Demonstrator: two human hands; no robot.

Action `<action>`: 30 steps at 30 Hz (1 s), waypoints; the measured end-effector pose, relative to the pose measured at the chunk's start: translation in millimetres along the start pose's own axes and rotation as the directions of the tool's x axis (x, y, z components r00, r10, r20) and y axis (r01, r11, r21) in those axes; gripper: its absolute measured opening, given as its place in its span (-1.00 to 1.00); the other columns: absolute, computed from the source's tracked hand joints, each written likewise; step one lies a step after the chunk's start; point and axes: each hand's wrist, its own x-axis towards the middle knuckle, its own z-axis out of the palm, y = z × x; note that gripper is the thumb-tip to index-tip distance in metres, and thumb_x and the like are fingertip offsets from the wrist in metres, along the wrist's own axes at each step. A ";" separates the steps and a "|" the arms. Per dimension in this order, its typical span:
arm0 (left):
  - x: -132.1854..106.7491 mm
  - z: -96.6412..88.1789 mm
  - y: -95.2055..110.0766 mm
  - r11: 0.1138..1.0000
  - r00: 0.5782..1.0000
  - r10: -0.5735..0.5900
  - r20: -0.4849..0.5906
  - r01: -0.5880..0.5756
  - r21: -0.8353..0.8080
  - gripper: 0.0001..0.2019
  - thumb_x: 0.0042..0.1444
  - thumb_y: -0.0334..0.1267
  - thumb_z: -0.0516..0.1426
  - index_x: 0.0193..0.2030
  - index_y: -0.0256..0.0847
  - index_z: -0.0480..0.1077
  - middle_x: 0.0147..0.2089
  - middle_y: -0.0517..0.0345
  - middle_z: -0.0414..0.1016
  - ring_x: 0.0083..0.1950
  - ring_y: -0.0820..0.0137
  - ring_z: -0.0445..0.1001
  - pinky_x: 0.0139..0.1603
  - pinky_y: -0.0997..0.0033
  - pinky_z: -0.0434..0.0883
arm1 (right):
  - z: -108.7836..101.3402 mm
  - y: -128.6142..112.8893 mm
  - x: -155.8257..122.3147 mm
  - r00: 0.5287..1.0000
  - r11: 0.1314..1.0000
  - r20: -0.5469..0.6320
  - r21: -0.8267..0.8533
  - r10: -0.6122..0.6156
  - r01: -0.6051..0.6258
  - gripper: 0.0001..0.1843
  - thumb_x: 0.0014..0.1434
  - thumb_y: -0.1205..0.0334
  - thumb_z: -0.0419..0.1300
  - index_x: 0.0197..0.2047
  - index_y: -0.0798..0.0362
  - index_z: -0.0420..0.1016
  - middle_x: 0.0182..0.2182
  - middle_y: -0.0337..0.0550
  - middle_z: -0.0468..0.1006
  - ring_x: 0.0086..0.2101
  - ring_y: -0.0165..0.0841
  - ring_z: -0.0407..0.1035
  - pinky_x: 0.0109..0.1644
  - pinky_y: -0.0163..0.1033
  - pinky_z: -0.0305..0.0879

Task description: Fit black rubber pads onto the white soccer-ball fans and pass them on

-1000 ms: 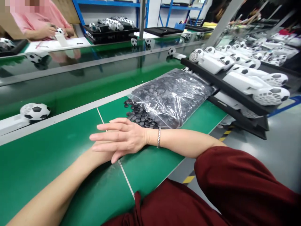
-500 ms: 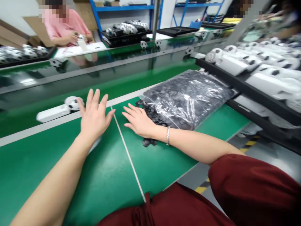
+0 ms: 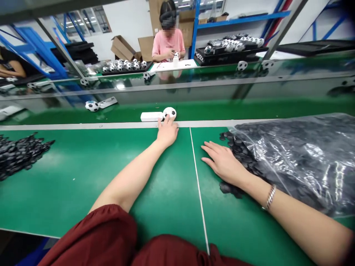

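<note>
My left hand [image 3: 168, 133] reaches to the belt's near edge, its fingers apart and their tips at the lower side of a small black-and-white football-patterned ball [image 3: 169, 112]. A white rectangular handle [image 3: 151, 116] joins the ball on its left; the whole piece lies on the green belt. Lower down on the right, my right hand [image 3: 222, 162] rests palm down with fingers stretched out, nothing visibly held. Beside and partly beneath it are small flat black pieces [image 3: 245, 153], spilling from a clear plastic bag [image 3: 305, 159].
Another heap of black pieces [image 3: 20, 151] lies on the green worktop [image 3: 91, 177] at left. A second ball-and-handle piece [image 3: 92, 106] sits farther along the belt. Across the line, a person in pink [image 3: 168, 46] handles a similar piece beside a tray of balls [image 3: 124, 71].
The view has swung left, bringing the left heap into sight. My left hand has moved from above the worktop to the ball; my right hand stays by the black pieces.
</note>
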 end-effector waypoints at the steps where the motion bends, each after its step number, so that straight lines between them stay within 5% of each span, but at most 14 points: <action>1: -0.2 -0.3 0.1 1.000 1.000 0.005 -0.004 -0.005 0.001 -0.74 0.19 -0.27 -0.05 -0.08 -0.20 0.39 0.26 -0.04 0.14 0.33 0.07 -0.06 0.23 -0.30 -0.17 | 0.1 -0.1 -0.1 1.000 1.000 -0.004 -0.009 -0.005 0.005 -0.55 0.24 0.09 -0.04 0.11 0.17 0.28 0.14 0.04 0.28 0.14 -0.14 0.13 0.09 -0.02 0.15; 8: -0.8 -1.4 0.1 1.000 1.000 -0.001 -0.012 0.001 -0.005 -0.71 0.19 -0.29 -0.04 0.00 -0.27 0.35 0.30 -0.17 0.04 0.34 0.03 -0.12 0.24 -0.28 -0.23 | -6.9 -3.1 1.0 0.999 0.997 -0.036 -0.072 -0.035 0.032 -0.62 0.24 0.13 -0.02 0.02 0.15 0.36 0.02 0.01 0.40 -0.01 -0.18 0.27 -0.02 -0.08 0.19; 15: 0.3 3.0 -1.6 0.998 0.998 -0.001 0.062 0.005 -0.057 -0.71 0.22 -0.31 -0.10 0.01 -0.22 0.32 0.07 -0.05 0.37 0.10 0.18 0.30 0.21 -0.17 0.04 | -14.2 -2.5 2.1 0.998 0.992 -0.014 -0.112 -0.063 0.061 -0.73 0.24 0.26 -0.02 -0.13 0.12 0.45 -0.23 -0.04 0.48 -0.26 -0.27 0.29 -0.20 -0.18 0.19; 23: 0.0 0.8 -0.5 0.998 0.997 -0.011 0.082 0.016 -0.057 -0.72 0.23 -0.30 -0.09 0.02 -0.21 0.30 0.08 -0.03 0.35 0.11 0.19 0.27 0.18 -0.10 0.09 | -12.7 0.0 2.8 0.996 0.992 -0.021 -0.097 -0.081 0.079 -0.74 0.24 0.28 -0.03 -0.13 0.14 0.44 -0.27 -0.03 0.46 -0.31 -0.28 0.28 -0.23 -0.20 0.18; 30: -1.2 -7.4 2.9 1.000 0.999 0.001 0.047 -0.002 0.021 -0.77 0.20 -0.29 -0.03 -0.13 -0.33 0.37 -0.08 -0.12 0.36 0.01 0.14 0.27 -0.04 0.19 0.29 | -12.9 2.5 3.1 0.994 0.994 -0.056 -0.065 -0.089 0.085 -0.73 0.23 0.25 -0.02 -0.20 0.16 0.46 -0.34 -0.01 0.43 -0.31 -0.27 0.25 -0.26 -0.21 0.17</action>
